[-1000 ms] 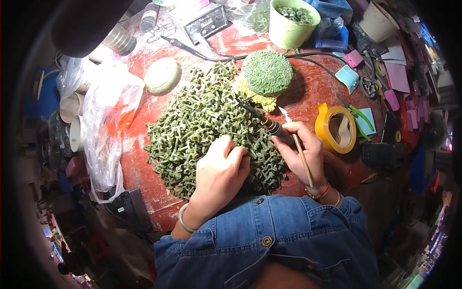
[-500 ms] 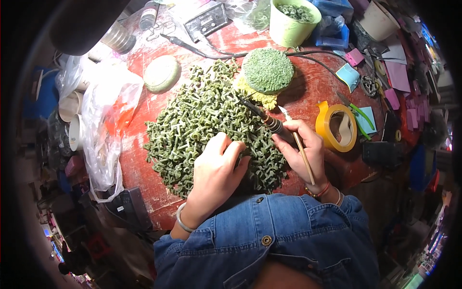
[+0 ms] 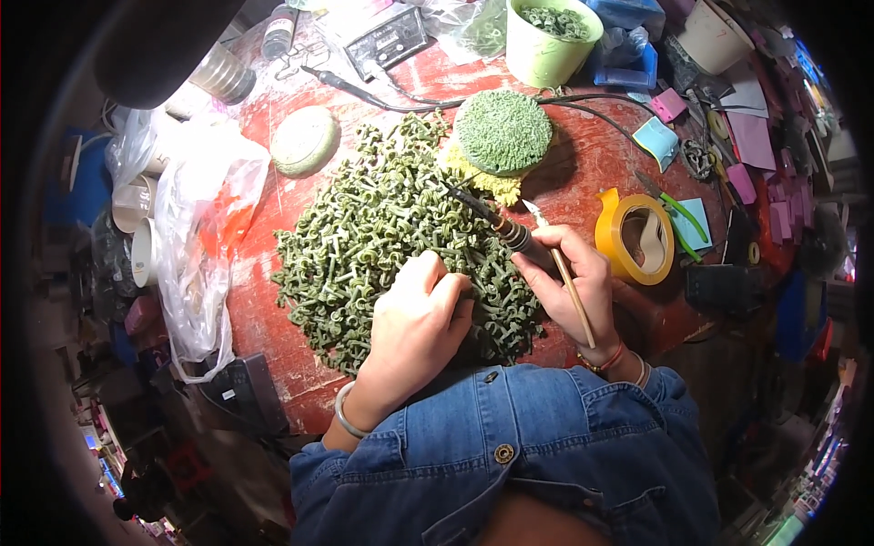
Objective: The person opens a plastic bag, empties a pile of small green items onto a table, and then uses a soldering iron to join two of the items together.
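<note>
A big heap of small curled green pieces, with fuzzy-looking stems, covers the middle of the table. My left hand is closed over the near side of the heap, fingertips pressed together; what they pinch is hidden. My right hand grips a dark pen-shaped tool with a ribbed collar, its narrow end pointing up and left over the heap. A slim knife with a wooden handle and pale pointed blade is also tucked in that hand, lying across the fingers.
Behind the heap are a round green textured pad on a yellow piece, a pale round disc and a black cable. Yellow tape and green-handled pliers lie right; plastic bags left; a light-green bucket stands at the back.
My left hand has turned slightly and shifted a little to the right over the heap. My right hand and its tools stay nearly where they were.
</note>
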The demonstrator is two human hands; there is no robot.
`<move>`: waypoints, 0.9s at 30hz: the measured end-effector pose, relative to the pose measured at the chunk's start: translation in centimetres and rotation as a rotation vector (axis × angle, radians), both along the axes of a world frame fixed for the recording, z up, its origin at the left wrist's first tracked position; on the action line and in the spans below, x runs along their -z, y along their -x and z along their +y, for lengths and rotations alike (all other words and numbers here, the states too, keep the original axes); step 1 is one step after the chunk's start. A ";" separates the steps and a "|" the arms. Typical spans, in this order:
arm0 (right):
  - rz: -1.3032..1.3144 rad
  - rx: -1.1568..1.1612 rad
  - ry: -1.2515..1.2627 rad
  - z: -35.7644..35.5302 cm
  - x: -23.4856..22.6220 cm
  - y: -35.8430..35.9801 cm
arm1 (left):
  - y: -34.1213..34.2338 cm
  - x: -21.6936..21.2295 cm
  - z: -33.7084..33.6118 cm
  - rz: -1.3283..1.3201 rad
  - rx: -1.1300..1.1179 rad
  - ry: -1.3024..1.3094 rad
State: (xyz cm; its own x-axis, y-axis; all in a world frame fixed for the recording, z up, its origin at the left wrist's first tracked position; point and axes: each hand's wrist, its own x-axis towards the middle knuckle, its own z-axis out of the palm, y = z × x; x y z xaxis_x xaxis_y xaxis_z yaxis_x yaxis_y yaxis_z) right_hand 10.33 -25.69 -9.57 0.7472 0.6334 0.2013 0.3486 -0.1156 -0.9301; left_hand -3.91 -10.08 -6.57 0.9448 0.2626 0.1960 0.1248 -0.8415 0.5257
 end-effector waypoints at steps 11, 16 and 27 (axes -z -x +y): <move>0.071 0.031 -0.021 -0.2 -0.3 0.1 | 0.6 0.0 0.1 -0.216 -0.246 1.051; 0.075 0.008 -0.071 -0.4 -0.6 0.1 | 0.3 0.7 0.4 -0.324 -0.263 1.159; 0.186 -0.140 -0.047 -1.0 -0.8 0.0 | 0.2 1.5 -0.1 -0.262 -0.191 0.947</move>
